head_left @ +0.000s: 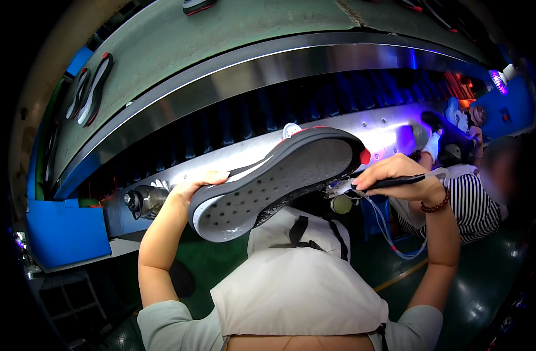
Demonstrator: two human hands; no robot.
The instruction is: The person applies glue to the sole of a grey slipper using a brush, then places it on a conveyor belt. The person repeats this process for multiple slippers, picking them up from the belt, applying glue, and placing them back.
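Note:
A large shoe sole (274, 181), grey inside with a black rim and a red tip, is held up tilted in front of my chest. My left hand (199, 185) grips its rounded end, thumb along the top edge. In my right hand (399, 175) is a brush (341, 187) with a black handle, closed between the fingers. Its whitish head meets the sole's lower edge near the red tip, where the inner wall looks wet and shiny. Thin clear tubes (386, 227) loop down from beside the brush head.
Beyond the bench, a green conveyor belt (250, 29) with a metal side carries several soles (96, 93). A dark bottle (146, 202) stands left on the metal ledge (361, 121). At right sits a co-worker in a striped top (470, 207). A blue box (69, 233) is at left.

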